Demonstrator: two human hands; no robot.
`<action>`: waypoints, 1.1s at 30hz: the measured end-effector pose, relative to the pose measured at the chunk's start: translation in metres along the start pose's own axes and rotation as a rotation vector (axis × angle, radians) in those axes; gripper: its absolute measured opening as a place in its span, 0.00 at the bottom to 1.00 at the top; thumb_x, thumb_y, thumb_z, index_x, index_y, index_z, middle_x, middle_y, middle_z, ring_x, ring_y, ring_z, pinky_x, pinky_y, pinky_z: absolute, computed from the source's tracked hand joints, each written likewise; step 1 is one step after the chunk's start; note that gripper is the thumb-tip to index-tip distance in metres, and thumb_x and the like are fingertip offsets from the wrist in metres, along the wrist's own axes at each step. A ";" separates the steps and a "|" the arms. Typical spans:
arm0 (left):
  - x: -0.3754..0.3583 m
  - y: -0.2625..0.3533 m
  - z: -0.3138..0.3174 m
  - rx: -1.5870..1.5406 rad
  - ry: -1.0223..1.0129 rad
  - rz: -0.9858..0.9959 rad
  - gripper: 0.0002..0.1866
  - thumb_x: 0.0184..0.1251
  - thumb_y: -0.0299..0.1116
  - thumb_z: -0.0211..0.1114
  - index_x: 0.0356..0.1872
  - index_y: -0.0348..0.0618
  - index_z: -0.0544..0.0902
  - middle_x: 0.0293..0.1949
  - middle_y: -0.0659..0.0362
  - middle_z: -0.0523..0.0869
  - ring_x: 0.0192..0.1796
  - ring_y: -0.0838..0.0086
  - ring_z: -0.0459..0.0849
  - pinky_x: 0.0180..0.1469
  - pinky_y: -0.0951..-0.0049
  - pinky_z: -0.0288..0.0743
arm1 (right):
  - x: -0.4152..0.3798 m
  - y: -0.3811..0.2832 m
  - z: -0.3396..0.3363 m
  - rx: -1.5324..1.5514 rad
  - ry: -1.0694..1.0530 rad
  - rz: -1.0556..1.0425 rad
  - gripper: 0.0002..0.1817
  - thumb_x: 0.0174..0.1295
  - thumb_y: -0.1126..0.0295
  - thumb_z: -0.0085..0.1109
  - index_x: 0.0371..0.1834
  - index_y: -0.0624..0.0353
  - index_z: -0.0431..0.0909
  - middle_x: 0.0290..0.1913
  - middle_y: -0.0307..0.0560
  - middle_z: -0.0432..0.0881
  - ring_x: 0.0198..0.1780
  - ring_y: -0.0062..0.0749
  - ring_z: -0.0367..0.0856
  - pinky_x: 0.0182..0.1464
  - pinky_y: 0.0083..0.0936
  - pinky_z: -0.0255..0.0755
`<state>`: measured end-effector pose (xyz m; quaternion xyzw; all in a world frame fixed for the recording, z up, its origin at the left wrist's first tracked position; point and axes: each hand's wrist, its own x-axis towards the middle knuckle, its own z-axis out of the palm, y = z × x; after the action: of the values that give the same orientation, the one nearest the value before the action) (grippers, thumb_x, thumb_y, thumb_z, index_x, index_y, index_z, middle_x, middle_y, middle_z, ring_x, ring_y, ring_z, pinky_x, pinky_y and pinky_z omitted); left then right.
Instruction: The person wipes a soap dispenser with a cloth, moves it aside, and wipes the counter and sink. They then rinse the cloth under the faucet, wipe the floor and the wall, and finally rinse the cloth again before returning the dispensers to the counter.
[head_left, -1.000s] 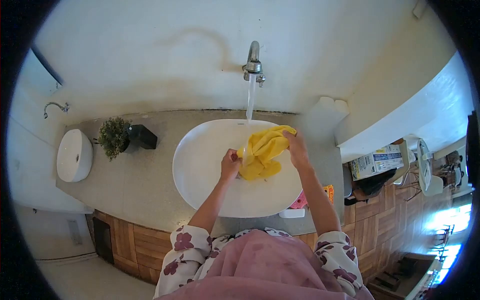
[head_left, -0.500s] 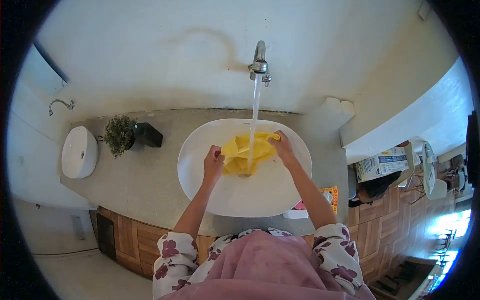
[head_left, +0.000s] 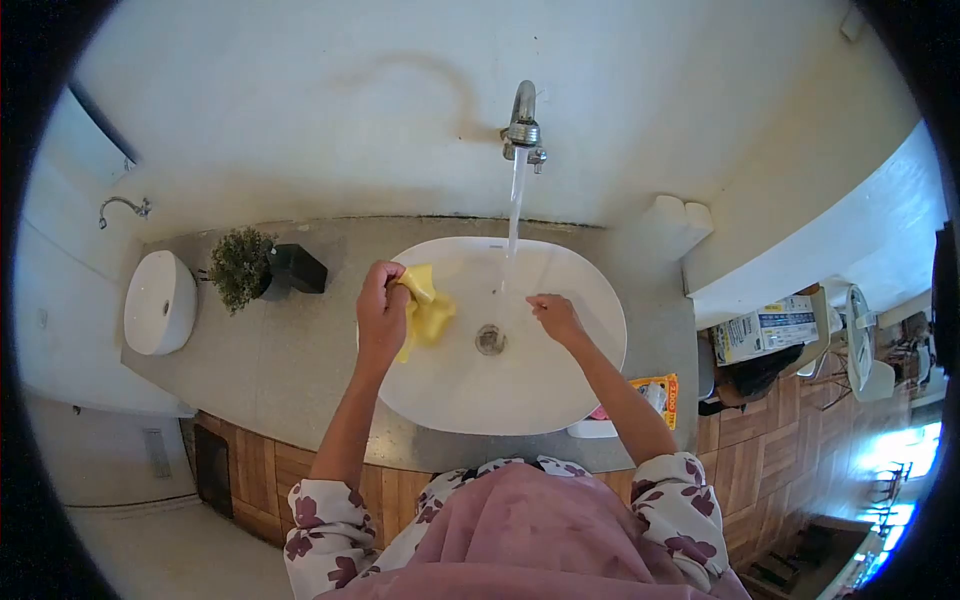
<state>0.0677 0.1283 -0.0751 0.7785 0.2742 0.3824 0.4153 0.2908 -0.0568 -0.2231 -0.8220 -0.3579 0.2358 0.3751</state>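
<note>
My left hand point(head_left: 382, 305) is closed on a crumpled yellow cloth point(head_left: 430, 312), which hangs over the left side of the white oval basin point(head_left: 480, 405). My right hand point(head_left: 558, 318) hovers over the basin's right half, its fingers curled together and nothing visible in them. Between the two hands, slightly nearer the right one, water point(head_left: 515, 200) runs from the chrome tap point(head_left: 522, 130) on the wall. The round metal drain point(head_left: 490, 340) shows in the bottom of the basin.
A potted plant point(head_left: 240, 270) and a dark square pot point(head_left: 297, 268) stand on the grey counter point(head_left: 300, 370) to the left, with a second basin point(head_left: 162, 303) beyond. White rolls point(head_left: 680, 225) are at the right back. An orange packet point(head_left: 658, 395) lies by my right forearm.
My left hand has moved left and up with the cloth, out of the water stream. My right hand has let go of the cloth and come lower. The drain is now uncovered.
</note>
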 end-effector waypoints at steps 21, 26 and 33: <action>0.018 0.063 -0.048 -0.284 -0.105 -0.094 0.05 0.51 0.20 0.48 0.28 0.35 0.72 0.27 0.62 0.76 0.31 0.83 0.70 0.35 0.82 0.64 | -0.068 -0.068 -0.026 -0.109 -0.160 -0.195 0.07 0.52 0.68 0.64 0.28 0.61 0.80 0.26 0.47 0.83 0.29 0.30 0.83 0.33 0.25 0.76; 0.015 0.059 -0.046 -0.234 -0.277 0.006 0.04 0.49 0.19 0.47 0.21 0.35 0.70 0.21 0.60 0.73 0.28 0.80 0.71 0.33 0.81 0.65 | -0.071 -0.085 -0.018 0.106 -0.094 -0.257 0.04 0.54 0.72 0.60 0.30 0.60 0.79 0.32 0.51 0.80 0.32 0.42 0.81 0.37 0.33 0.75; 0.013 0.047 -0.050 -0.294 -0.447 0.201 0.03 0.42 0.18 0.48 0.19 0.36 0.69 0.22 0.56 0.75 0.28 0.71 0.73 0.35 0.75 0.66 | -0.084 -0.120 0.014 0.208 0.080 -0.322 0.24 0.51 0.76 0.64 0.55 0.54 0.74 0.45 0.46 0.78 0.36 0.30 0.79 0.35 0.23 0.76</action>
<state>0.0386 0.1357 -0.0120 0.7981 0.0387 0.2764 0.5339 0.1797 -0.0594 -0.1273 -0.7196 -0.4433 0.1756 0.5048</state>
